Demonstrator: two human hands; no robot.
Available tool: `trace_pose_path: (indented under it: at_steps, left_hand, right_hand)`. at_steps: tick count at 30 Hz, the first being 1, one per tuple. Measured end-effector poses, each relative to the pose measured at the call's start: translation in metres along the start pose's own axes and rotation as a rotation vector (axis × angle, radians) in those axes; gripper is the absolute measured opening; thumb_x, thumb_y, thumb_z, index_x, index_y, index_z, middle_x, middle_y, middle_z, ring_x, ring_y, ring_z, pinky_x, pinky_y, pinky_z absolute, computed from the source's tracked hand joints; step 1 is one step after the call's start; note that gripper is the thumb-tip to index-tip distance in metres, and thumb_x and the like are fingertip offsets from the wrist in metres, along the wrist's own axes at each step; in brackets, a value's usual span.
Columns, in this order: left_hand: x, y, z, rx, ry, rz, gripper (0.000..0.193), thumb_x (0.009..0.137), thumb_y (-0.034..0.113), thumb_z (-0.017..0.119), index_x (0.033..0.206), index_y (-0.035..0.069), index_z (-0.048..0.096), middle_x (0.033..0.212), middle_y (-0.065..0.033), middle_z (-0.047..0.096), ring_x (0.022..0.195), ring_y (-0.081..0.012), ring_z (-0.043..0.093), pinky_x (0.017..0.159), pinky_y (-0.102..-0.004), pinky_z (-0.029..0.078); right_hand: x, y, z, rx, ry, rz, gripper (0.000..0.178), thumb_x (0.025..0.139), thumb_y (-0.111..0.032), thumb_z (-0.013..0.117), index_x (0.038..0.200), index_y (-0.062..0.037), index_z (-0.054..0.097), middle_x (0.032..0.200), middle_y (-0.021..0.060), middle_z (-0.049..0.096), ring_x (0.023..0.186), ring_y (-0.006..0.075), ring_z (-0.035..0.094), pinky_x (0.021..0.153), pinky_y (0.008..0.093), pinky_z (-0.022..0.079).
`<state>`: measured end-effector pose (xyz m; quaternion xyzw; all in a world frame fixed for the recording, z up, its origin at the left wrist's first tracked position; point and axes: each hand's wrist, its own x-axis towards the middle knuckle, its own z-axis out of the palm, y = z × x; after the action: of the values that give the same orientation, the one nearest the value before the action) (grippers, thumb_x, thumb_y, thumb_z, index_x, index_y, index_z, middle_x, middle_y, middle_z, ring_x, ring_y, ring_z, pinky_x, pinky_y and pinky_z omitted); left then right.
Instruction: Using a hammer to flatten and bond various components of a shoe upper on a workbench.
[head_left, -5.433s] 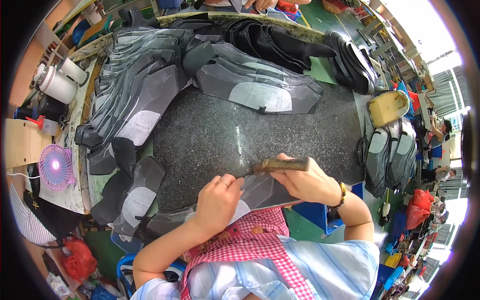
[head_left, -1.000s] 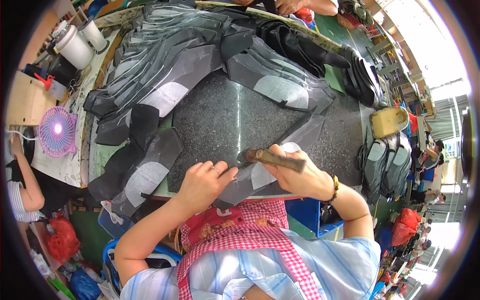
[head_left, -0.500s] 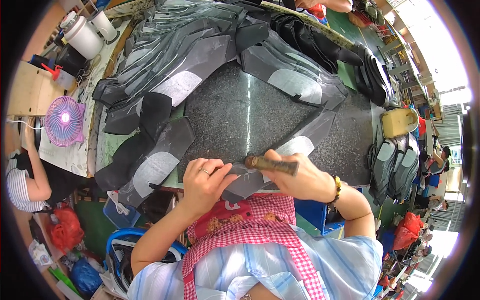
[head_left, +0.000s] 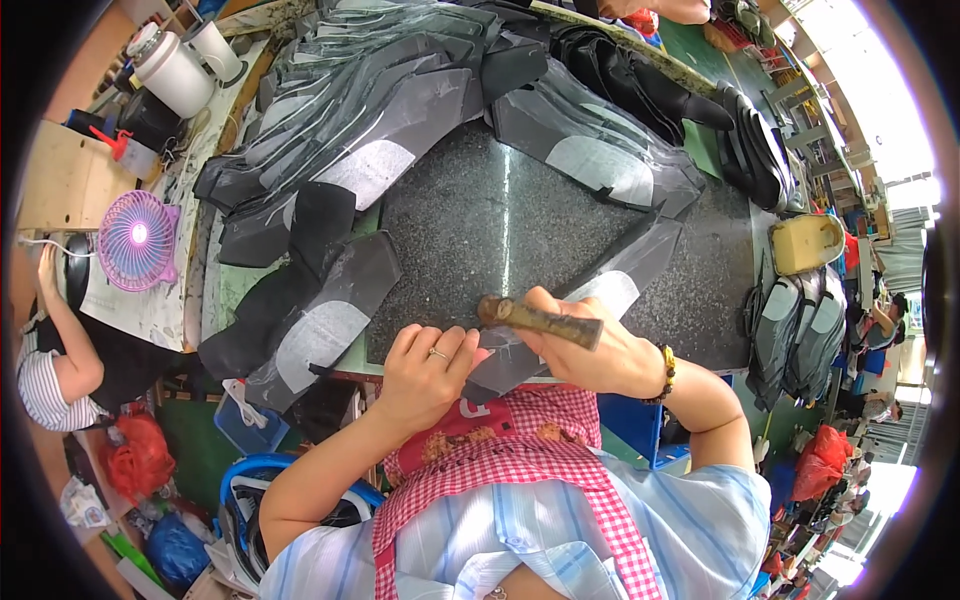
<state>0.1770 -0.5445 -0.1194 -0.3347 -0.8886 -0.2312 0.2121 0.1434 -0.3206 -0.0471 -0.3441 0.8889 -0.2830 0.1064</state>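
Observation:
My right hand point(head_left: 600, 350) is closed round a worn brown hammer point(head_left: 540, 320), its blunt end at the left, low over the near edge of the dark stone slab point(head_left: 440, 240). Below the hammer lies a dark grey shoe-upper piece point(head_left: 500, 372); its light-patched part point(head_left: 612, 290) runs up to the right past my hand. My left hand point(head_left: 430, 375), fingers bent together, pinches the left edge of that piece; its fingertips are partly hidden. Left of this hand rests another grey upper piece point(head_left: 330, 330) with a pale patch.
Overlapping grey upper pieces point(head_left: 400, 130) line the slab's far side, with more point(head_left: 590, 150) at the right. A pink fan point(head_left: 138, 235) and white flask point(head_left: 170, 70) stand on the left bench. A yellow container point(head_left: 800, 245) sits right. Another person's arm point(head_left: 70, 330) shows far left.
The hammer has shifted slightly left and up relative to the piece. My left hand's raised fingers have curled closer together at the piece's edge. The whole view has shifted slightly.

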Motion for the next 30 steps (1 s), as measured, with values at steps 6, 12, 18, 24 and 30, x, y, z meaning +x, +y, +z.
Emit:
trace_pose_path:
  at_steps: [6, 12, 18, 24, 30]
  left_hand:
    - [0.004, -0.003, 0.000, -0.047, -0.001, -0.051, 0.026, 0.075, 0.023, 0.077, 0.093, 0.006, 0.069, 0.089, -0.0028, 0.060, 0.076, -0.0215, 0.059, 0.071, -0.0358, 0.046]
    - [0.033, 0.037, -0.003, -0.024, -0.239, -0.106, 0.038, 0.076, 0.035, 0.075, 0.099, 0.005, 0.069, 0.089, -0.0065, 0.062, 0.083, -0.0247, 0.059, 0.070, -0.0349, 0.046]
    - [0.081, 0.062, 0.039, -0.084, -0.152, -0.046, 0.063, 0.079, 0.029, 0.073, 0.130, -0.002, 0.052, 0.088, -0.0142, 0.065, 0.078, -0.0295, 0.064, 0.072, -0.0401, 0.051]
    - [0.065, 0.007, -0.090, -0.125, 0.275, -0.227, 0.045, 0.081, -0.004, 0.060, 0.125, 0.001, 0.058, 0.116, -0.0207, 0.066, 0.098, -0.0335, 0.069, 0.080, -0.0387, 0.057]
    - [-0.103, -0.034, -0.113, 0.564, 0.153, -0.394, 0.042, 0.078, 0.002, 0.071, 0.120, 0.006, 0.065, 0.126, -0.0140, 0.062, 0.112, -0.0371, 0.061, 0.094, -0.0455, 0.050]
  right_hand:
    - [0.006, -0.005, -0.001, 0.008, -0.086, 0.071, 0.028, 0.088, -0.015, 0.060, 0.112, -0.0063, 0.051, 0.084, 0.0143, 0.058, 0.064, 0.0351, 0.063, 0.053, 0.0457, 0.049]
    - [-0.001, 0.017, 0.006, 0.094, 0.118, 0.124, 0.025, 0.088, -0.011, 0.060, 0.112, -0.0049, 0.060, 0.090, 0.0206, 0.064, 0.079, 0.0363, 0.065, 0.063, 0.0441, 0.051]
    - [-0.037, 0.040, -0.077, 0.139, 0.675, 0.334, 0.017, 0.097, -0.017, 0.058, 0.101, -0.0008, 0.061, 0.067, -0.0022, 0.050, 0.055, 0.0064, 0.046, 0.046, 0.0251, 0.035]
    - [-0.110, 0.080, -0.099, 0.420, 1.019, 0.463, 0.013, 0.101, -0.020, 0.053, 0.098, -0.0072, 0.051, 0.065, -0.0065, 0.037, 0.047, 0.0005, 0.033, 0.040, 0.0176, 0.027]
    - [-0.085, 0.091, -0.081, 0.623, 0.924, 0.519, 0.026, 0.101, -0.020, 0.054, 0.119, -0.0023, 0.053, 0.064, -0.0064, 0.037, 0.046, 0.0014, 0.033, 0.040, 0.0179, 0.028]
